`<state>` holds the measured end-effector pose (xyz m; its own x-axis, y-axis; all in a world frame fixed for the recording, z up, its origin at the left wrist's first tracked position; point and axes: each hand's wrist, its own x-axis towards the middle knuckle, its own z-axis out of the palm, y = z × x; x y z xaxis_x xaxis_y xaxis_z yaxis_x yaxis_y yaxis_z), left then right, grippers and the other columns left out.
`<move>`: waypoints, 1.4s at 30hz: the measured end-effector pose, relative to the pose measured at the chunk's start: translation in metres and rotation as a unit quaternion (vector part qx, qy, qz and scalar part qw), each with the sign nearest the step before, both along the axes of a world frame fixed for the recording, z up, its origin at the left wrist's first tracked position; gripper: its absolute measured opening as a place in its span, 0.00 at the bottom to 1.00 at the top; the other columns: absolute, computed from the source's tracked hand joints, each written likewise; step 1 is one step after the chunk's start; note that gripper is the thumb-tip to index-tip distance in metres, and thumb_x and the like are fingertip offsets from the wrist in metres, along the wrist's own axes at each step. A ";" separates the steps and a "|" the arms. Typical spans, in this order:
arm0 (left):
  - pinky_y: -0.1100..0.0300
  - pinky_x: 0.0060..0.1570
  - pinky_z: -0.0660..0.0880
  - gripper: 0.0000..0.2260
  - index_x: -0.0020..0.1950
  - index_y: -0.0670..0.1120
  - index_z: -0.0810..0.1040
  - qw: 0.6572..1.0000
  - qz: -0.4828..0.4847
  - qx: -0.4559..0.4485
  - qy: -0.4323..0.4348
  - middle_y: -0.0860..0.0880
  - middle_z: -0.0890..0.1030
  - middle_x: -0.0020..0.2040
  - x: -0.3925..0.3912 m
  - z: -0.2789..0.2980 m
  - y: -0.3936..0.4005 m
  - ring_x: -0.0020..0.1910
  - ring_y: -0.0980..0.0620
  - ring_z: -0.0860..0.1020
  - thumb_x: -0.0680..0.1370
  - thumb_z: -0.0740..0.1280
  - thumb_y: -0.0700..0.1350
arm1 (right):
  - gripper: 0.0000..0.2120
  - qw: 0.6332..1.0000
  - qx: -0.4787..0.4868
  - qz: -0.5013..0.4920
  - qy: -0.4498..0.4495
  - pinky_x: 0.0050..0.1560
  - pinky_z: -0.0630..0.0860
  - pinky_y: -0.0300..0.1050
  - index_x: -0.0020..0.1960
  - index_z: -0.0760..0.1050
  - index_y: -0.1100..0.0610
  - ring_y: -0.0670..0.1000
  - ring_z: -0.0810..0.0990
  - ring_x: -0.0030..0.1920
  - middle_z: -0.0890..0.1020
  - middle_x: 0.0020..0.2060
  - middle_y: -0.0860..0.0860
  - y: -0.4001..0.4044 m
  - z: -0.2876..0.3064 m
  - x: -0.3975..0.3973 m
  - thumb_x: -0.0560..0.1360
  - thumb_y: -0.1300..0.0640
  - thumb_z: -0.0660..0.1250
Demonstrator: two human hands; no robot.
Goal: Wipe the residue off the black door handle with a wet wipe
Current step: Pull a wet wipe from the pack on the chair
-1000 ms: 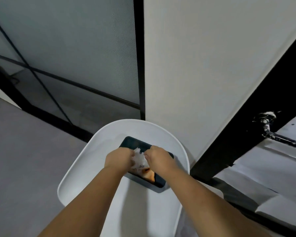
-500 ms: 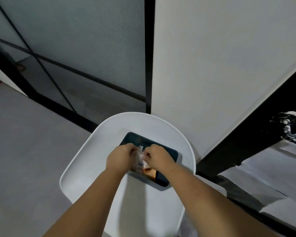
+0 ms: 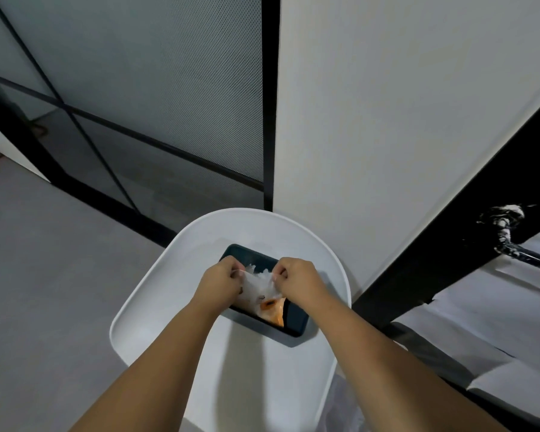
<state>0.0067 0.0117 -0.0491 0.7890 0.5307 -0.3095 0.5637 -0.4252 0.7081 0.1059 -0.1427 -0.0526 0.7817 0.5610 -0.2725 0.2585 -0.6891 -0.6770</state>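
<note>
Residue, white and crusted, coats the black metal lever door handle (image 3: 508, 241), which juts from the black door edge (image 3: 468, 244) at the right of the view, well apart from both hands and untouched by either. The one thin white wet wipe (image 3: 261, 283) is stretched between the two hands above a single dark teal rectangular wipe packet (image 3: 293, 319) with an orange patch, lying near the back edge of the white moulded plastic chair seat (image 3: 175, 307); I judge the packet sits there simply to give a steady base close to the door. The left hand (image 3: 219, 283) has its fingers curled nearly closed, pinching the wipe's left edge; the right hand (image 3: 296, 280) is likewise curled tight, thumb and forefinger nipping the right edge. Pulling apart like this looks meant to open the folded sheet flat before it goes to the handle, so the wiping itself has not yet begun. Count: one handle, one wipe, one packet, one chair, two hands. Beyond the chair stand a frosted glass partition (image 3: 138, 88) with black frames and a plain white wall panel (image 3: 387, 104); white paper sheets (image 3: 496, 325) lie at the right edge below the handle.
</note>
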 end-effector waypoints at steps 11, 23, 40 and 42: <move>0.53 0.52 0.79 0.08 0.54 0.52 0.76 0.997 -0.036 -0.039 -0.061 0.54 0.79 0.51 -0.006 -0.002 -0.006 0.51 0.53 0.77 0.82 0.61 0.40 | 0.06 0.997 -0.024 0.062 0.048 0.35 0.71 0.44 0.35 0.76 0.55 0.49 0.72 0.31 0.74 0.29 0.49 0.011 0.005 -0.021 0.70 0.57 0.66; 0.57 0.56 0.72 0.14 0.65 0.54 0.74 0.949 -0.176 0.175 0.192 0.57 0.74 0.50 0.006 -0.020 -0.010 0.55 0.51 0.74 0.81 0.59 0.51 | 0.06 0.995 0.058 -0.076 0.039 0.43 0.77 0.44 0.37 0.82 0.55 0.51 0.80 0.40 0.81 0.33 0.47 0.000 0.019 -0.023 0.71 0.58 0.67; 0.55 0.55 0.76 0.17 0.66 0.59 0.76 0.937 -0.193 0.179 0.231 0.55 0.77 0.57 0.007 -0.017 -0.012 0.54 0.51 0.74 0.77 0.67 0.50 | 0.16 0.955 0.221 -0.155 0.124 0.32 0.79 0.42 0.60 0.65 0.42 0.54 0.79 0.35 0.75 0.44 0.52 -0.012 0.060 -0.011 0.80 0.61 0.55; 0.53 0.58 0.77 0.17 0.66 0.58 0.76 0.933 -0.198 0.182 0.240 0.54 0.77 0.59 0.008 -0.017 -0.012 0.55 0.50 0.74 0.77 0.67 0.48 | 0.19 0.959 0.209 -0.140 0.130 0.36 0.82 0.44 0.65 0.65 0.43 0.55 0.81 0.42 0.75 0.49 0.52 -0.014 0.062 -0.008 0.79 0.63 0.57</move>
<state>0.0148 -0.0002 -0.0657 0.7623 0.3658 -0.5339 0.5260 -0.8309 0.1816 0.0984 -0.1572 0.0092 0.8533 0.4424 -0.2759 -0.1121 -0.3611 -0.9258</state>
